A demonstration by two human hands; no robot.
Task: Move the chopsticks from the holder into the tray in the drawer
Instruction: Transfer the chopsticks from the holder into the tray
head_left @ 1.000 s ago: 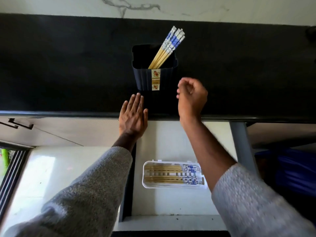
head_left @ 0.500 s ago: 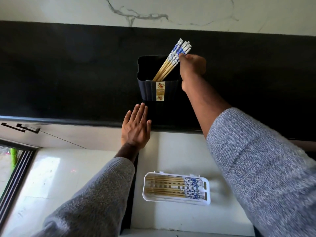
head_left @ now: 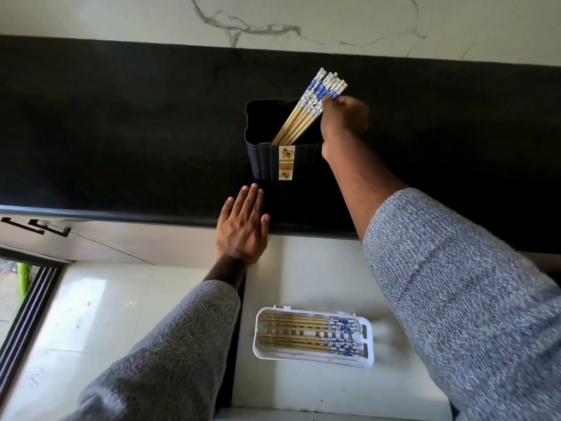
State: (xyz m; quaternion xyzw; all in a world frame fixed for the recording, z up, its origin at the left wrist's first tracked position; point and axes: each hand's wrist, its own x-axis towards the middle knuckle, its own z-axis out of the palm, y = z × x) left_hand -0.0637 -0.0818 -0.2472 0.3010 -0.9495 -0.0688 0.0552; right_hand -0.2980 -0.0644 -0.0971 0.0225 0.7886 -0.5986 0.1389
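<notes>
Chopsticks (head_left: 306,115) lean in the dark holder (head_left: 283,161) at upper centre of the frame, their blue-patterned tops pinched by the right hand (head_left: 344,117). The left hand (head_left: 243,229) lies spread flat on the black table (head_left: 121,132). More pairs lie in the white tray (head_left: 312,337), lower centre

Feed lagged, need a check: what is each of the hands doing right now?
Left hand: open, flat on the counter edge, holding nothing.
Right hand: fingers at the chopsticks in the holder; grip cannot be told.
</notes>
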